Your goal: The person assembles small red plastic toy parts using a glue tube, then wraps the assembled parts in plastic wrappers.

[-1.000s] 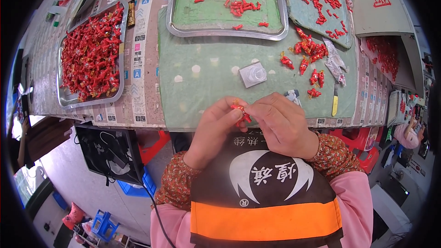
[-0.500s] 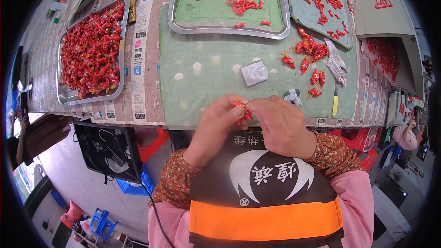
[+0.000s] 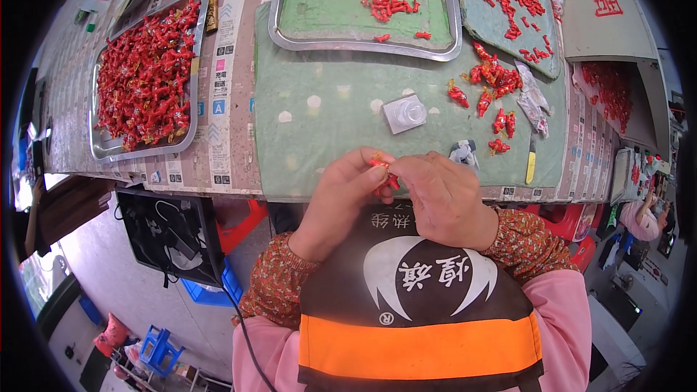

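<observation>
Above the apron, at the table's front edge, my left hand (image 3: 340,202) pinches a small red plastic figure (image 3: 383,176) with a yellowish tip between thumb and fingers. The fingers of my right hand (image 3: 451,202) are closed against the figure's right side. Whatever lies between those fingertips is hidden. Just beyond the hands, a small clear round container (image 3: 412,112) sits on a pale square block. To its right lie several similar red and yellow figures (image 3: 494,78), some heaped and some apart. A small grey-white crumpled piece (image 3: 463,152) rests just past my right hand.
A metal tray (image 3: 192,120) piled with red figures stands at left. Small red parts lie on a green-lined tray (image 3: 363,47) and a green board (image 3: 475,25) at the back. A yellow-handled knife (image 3: 531,165), a white crumpled wrapper (image 3: 534,98) and an open box (image 3: 606,36) are at right.
Both hands keep nearly the same place and grip. The red figure has turned slightly between the fingers. The table has shifted slightly in view.
</observation>
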The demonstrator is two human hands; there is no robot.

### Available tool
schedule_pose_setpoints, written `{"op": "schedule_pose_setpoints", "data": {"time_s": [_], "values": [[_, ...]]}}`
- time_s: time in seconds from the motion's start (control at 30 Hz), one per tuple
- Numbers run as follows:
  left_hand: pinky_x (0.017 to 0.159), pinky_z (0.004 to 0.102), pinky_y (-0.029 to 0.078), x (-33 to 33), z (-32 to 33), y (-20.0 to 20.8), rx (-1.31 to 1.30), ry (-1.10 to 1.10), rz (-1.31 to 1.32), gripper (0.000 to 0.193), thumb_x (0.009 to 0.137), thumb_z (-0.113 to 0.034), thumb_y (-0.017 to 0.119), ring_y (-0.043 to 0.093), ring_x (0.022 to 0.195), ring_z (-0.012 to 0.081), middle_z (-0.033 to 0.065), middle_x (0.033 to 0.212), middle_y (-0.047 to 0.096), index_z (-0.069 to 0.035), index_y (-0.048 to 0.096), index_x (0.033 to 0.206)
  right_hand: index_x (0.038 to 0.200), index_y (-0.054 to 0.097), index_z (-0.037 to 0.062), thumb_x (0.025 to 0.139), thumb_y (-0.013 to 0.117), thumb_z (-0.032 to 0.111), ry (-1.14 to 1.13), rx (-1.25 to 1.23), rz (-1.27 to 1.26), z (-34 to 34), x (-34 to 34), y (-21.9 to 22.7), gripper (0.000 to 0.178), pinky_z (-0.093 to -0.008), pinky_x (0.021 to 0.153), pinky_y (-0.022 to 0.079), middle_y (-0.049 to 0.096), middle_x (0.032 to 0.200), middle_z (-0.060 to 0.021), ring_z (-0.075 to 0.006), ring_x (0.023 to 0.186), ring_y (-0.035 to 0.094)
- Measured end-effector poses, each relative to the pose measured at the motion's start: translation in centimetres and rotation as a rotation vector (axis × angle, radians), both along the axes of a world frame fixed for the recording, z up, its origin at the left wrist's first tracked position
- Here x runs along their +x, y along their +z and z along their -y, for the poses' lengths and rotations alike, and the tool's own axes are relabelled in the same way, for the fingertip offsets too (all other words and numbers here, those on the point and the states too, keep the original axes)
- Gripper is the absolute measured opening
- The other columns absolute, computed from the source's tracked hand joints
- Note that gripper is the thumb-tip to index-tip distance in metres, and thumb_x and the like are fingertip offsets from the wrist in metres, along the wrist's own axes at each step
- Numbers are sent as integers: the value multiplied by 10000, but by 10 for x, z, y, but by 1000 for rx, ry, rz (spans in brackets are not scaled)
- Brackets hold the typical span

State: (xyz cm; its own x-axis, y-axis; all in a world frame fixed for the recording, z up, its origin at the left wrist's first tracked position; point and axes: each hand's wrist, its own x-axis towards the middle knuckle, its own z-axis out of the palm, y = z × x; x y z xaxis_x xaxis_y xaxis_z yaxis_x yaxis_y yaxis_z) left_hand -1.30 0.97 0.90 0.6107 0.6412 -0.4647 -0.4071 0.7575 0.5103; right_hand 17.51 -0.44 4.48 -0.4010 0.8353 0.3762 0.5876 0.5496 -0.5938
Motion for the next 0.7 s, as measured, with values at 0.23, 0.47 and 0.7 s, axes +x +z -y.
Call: {"op": "schedule_pose_setpoints", "data": {"time_s": [0.23,0.47,0.7], "values": [[781,257,492,-1,0,1,1,1,-8,209,982,-177,579,586,834,108,19,949,624,-30,590,1129,1089,554,-15,628,638,-70,-8,6,5,1,-1,-1,472,-348,532,483,621,805,-119,-258,619,581],[788,259,492,-1,1,-2,5,2,5,211,981,-181,581,588,837,112,22,947,623,-30,585,1129,1106,560,-14,633,634,-58,-13,11,30,0,-2,0,481,-342,519,476,616,797,-104,-247,613,576],[798,264,491,-2,0,-1,2,0,21,192,986,-173,574,585,848,111,22,948,621,-31,579,1115,1133,559,-24,638,638,-37,-10,37,20,0,-2,-4,502,-338,503,469,608,789,-97,-241,607,575]]}}
